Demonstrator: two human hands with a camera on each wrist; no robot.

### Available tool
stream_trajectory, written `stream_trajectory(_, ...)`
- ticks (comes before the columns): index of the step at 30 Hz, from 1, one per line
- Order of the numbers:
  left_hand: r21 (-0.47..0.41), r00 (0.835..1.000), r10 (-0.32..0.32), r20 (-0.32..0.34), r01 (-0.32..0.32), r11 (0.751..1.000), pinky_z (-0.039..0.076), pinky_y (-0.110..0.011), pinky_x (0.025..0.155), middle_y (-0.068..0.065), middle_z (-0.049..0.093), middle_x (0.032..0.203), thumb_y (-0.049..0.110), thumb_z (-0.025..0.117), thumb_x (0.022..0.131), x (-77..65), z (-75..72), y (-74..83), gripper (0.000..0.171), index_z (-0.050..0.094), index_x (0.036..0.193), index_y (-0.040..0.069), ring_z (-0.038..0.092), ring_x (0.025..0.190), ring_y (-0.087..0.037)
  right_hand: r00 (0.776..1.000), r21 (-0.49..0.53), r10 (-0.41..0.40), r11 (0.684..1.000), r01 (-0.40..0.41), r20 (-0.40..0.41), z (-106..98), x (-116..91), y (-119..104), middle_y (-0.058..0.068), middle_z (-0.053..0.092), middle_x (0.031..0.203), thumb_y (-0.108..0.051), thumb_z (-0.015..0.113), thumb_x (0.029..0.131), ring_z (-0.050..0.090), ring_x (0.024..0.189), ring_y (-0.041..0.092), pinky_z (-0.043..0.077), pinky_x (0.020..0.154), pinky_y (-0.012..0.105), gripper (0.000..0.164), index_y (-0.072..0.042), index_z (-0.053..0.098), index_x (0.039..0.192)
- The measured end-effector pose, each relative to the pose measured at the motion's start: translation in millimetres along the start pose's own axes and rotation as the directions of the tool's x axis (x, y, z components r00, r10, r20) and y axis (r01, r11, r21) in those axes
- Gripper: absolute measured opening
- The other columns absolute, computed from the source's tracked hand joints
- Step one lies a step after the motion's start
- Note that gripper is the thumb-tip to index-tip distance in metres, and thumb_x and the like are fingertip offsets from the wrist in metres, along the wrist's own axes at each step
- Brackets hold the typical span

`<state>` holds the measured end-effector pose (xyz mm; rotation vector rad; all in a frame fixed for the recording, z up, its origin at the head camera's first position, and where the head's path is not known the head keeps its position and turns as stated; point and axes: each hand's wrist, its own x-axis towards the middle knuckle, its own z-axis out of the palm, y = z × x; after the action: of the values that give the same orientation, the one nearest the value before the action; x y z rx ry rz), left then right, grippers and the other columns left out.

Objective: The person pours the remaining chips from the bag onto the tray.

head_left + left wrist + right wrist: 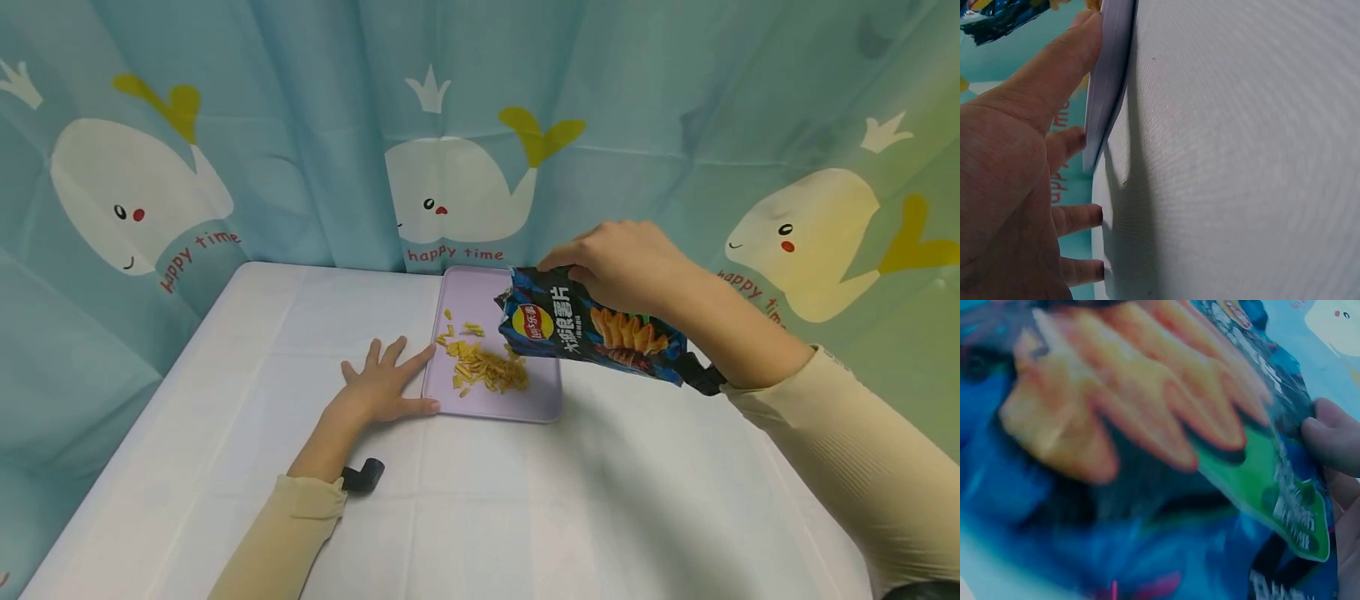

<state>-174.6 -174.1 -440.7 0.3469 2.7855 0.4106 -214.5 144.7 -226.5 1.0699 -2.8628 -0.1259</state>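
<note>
My right hand (626,262) grips a dark blue bag of potato chips (592,325) by its upper edge, tilted with its torn mouth to the left over a lilac tray (540,400). In the right wrist view the thumb (1335,437) lies against the printed side of the bag. A heap of yellow chip pieces (487,367) lies on the tray, with a few scattered toward its left rim. My left hand (382,387) spreads its fingers at the tray's left edge; thumb and index finger touch the rim. The left wrist view shows the thumb (1054,69) on the tray's side wall.
A white cloth covers the table (465,517). Behind it hangs a light blue curtain (315,167) with whale prints, close to the tray's far edge. Black camera mounts sit at both wrists, the left mount (363,477) near the tabletop.
</note>
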Motion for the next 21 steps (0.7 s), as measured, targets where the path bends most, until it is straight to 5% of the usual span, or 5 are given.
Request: stream_trajectory(21,-0.012,1.000,0.008,-0.012,-0.008,1.000,0.006,-0.088,0.098,-0.021,0.013,0.165,0.072,0.064,0.082,-0.5,1.2,-0.4,0.096,0.023,0.159,0.033,0.002,0.147,-0.057,1.000,-0.018,-0.016,1.000,0.016,0.016,-4.7,-2.2,-2.7,0.004,0.075,0.109,-0.010,0.062,0.096,0.051,0.056,0.018,0.035,0.044,0.030,0.038,-0.033,0.070,0.125)
